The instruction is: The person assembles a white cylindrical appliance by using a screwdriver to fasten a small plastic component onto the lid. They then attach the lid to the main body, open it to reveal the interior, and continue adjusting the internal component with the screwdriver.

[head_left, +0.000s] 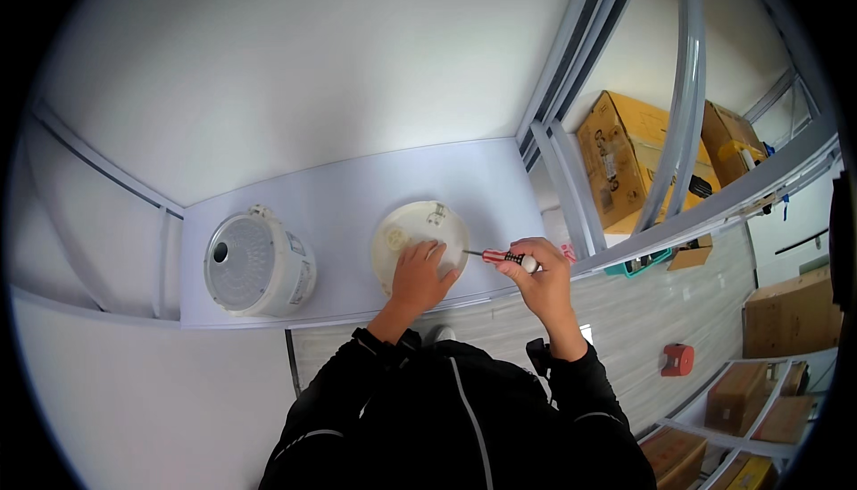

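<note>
My left hand [421, 278] lies on a round off-white disc-shaped part [418, 219], its fingers stretched out and slightly apart. The disc rests on the pale tabletop, with a small raised round piece [396, 239] on its left side and a metal fitting [436, 214] near its far rim. In my right hand [546, 280] is a screwdriver [502, 257] with a red, white and black handle. Its shaft points left, and the tip is at the disc's right edge; I cannot tell whether it touches. My right fingers are closed round the handle.
To the left on the tabletop [344, 195] stands a white cylindrical appliance body [297, 276] with a dark hole in its grey top. Grey metal framing [571, 195] bounds the table's right end. Beyond are cardboard boxes [616, 160] and a red stool [678, 360] on the floor.
</note>
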Motion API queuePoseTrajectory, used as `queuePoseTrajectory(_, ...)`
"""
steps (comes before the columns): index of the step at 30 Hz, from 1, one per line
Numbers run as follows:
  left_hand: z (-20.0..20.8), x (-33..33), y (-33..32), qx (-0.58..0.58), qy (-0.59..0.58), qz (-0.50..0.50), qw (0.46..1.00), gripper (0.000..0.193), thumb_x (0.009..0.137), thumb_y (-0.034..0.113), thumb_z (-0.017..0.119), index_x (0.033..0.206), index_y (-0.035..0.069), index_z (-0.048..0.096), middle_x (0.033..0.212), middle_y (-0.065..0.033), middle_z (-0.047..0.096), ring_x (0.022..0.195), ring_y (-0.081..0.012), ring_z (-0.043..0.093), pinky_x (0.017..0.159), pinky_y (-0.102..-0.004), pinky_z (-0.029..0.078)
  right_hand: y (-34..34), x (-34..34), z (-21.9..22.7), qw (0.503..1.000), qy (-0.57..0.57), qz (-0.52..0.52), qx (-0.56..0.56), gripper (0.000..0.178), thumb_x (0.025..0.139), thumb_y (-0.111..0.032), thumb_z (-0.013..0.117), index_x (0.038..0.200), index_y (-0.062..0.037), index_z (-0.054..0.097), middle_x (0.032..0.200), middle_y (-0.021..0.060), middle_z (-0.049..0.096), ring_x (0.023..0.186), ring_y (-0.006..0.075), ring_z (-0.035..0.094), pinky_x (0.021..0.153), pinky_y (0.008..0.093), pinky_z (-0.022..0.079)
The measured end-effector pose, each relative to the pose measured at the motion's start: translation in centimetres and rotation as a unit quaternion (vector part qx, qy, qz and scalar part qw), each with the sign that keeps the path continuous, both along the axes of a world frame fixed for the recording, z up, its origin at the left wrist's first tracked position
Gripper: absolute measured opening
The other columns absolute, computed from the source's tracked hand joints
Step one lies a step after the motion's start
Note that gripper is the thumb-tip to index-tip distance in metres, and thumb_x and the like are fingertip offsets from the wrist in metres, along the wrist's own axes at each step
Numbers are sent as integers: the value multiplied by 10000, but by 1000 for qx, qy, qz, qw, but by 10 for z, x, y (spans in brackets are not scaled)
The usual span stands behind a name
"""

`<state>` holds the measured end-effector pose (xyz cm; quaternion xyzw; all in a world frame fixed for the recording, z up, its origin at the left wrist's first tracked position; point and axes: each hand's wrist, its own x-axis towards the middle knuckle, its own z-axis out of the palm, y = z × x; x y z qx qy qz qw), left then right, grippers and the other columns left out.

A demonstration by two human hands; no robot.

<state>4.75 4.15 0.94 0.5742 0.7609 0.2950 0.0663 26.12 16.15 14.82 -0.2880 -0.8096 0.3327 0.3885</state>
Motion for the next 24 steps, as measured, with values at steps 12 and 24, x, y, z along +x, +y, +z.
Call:
queuePoseTrajectory(12, 19, 2, -18, -103, 57, -95, 988, 766, 785, 308, 807, 1505, 124, 620, 1476, -124, 558, 1475, -354, 443, 1302, -554, 280, -4, 10, 5, 963, 218, -8, -157, 179, 900, 58, 753, 1044, -24, 686, 986, 102, 697, 930, 212, 728, 799, 362, 579)
queuePoseTrajectory(24, 14, -21, -33, -108, -38, -3, 993, 580, 870, 534, 804, 1279, 127, 740, 1424, -130, 602, 1453, -336, 506, 1300, -624, 253, 20, -28, -15, 997, -25, 79, -3, 275, 841, -11, 782, 1101, -49, 700, 987, 117, 676, 823, 281, 678, 735, 357, 543)
